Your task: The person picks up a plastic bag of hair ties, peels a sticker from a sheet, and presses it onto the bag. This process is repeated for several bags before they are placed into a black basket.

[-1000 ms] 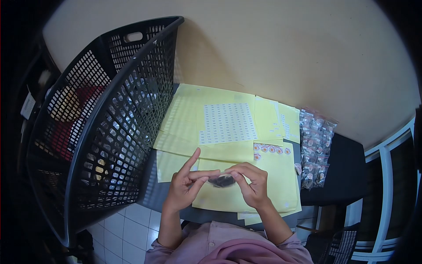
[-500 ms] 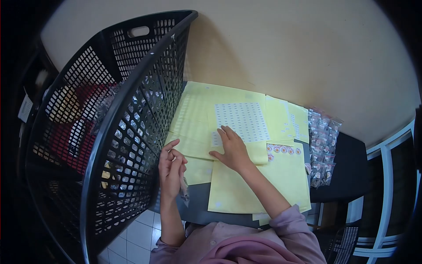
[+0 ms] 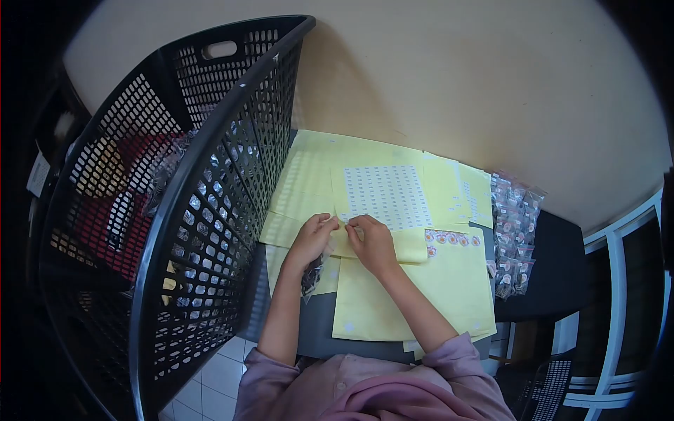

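Note:
My left hand (image 3: 312,242) is closed on a small clear plastic bag (image 3: 312,279) with dark contents, which hangs below the fingers. My right hand (image 3: 373,245) is beside it, thumb and fingertips pinched together at the lower left edge of a sheet of small printed labels (image 3: 387,196). Whatever the right fingertips hold is too small to make out. Under both hands lie yellow sheets (image 3: 302,168). Round orange-and-white stickers (image 3: 453,239) sit in a row on another yellow sheet (image 3: 407,302) to the right.
A large black plastic basket (image 3: 242,84) with bagged items inside rises on the left, close to my left forearm. Several filled small bags (image 3: 516,235) lie in rows at the right end of the dark table (image 3: 554,274). A wall (image 3: 449,77) stands behind.
My left hand has moved right and up with the bag, towards my right hand. The right hand has drawn slightly back from the label sheet, and its spread fingers have closed into a pinch.

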A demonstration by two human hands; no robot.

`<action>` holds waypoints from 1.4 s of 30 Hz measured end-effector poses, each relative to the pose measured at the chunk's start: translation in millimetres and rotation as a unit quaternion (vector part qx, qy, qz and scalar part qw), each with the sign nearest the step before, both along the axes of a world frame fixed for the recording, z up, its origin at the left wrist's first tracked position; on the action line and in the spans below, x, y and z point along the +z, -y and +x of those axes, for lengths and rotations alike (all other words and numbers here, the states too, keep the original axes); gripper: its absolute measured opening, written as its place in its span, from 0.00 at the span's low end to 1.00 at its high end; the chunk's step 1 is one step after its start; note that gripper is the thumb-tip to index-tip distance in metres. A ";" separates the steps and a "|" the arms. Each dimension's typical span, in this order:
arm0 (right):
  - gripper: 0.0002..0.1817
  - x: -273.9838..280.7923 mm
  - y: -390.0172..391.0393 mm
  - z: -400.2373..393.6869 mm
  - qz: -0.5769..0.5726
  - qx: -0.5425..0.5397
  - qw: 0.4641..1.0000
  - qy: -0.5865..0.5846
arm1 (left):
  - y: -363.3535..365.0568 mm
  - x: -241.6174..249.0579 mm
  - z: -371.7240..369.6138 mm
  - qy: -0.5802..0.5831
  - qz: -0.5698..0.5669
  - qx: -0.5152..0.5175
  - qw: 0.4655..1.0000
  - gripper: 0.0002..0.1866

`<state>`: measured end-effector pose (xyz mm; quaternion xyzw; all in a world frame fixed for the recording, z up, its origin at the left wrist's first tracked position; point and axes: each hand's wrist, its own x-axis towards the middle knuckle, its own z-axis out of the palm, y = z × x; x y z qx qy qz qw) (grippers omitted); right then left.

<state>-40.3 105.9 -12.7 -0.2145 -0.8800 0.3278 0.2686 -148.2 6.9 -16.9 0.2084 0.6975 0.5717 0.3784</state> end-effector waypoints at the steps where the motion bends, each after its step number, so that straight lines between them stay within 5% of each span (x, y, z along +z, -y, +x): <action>1: 0.05 -0.8 -0.8 0.7 -0.024 -0.010 0.999 -0.026 | -3.3 -1.5 -0.4 -0.017 -0.004 0.000 1.000 0.22; 5: 0.04 6.0 0.4 9.7 -0.067 -0.003 0.993 -0.100 | -11.2 11.7 0.8 0.025 0.013 -0.047 0.998 0.17; 7: 0.06 8.7 1.2 13.7 -0.028 0.083 0.992 -0.093 | -13.5 -1.9 -0.1 0.019 0.040 -0.050 0.998 0.14; 11: 0.08 14.4 -2.5 14.7 -0.065 0.052 0.990 -0.117 | -14.9 -12.7 -1.2 -0.007 0.074 -0.062 0.995 0.08; 30: 0.05 10.3 -8.2 3.2 -0.046 -0.015 0.995 -0.082 | -13.3 -10.0 4.8 0.028 0.104 -0.079 0.991 0.08; 33: 0.07 -9.8 -14.5 0.6 -0.159 -0.015 0.981 -0.107 | -15.3 -13.9 6.7 -0.085 0.075 -0.041 0.993 0.12; 35: 0.14 -18.4 -17.1 -0.2 -0.230 -0.004 0.963 -0.142 | -10.9 7.6 15.3 -0.204 -0.005 0.052 0.978 0.20; 42: 0.40 54.9 11.2 30.2 -0.305 0.129 0.941 -0.066 | 3.4 41.1 26.1 -0.116 0.073 0.039 0.990 0.32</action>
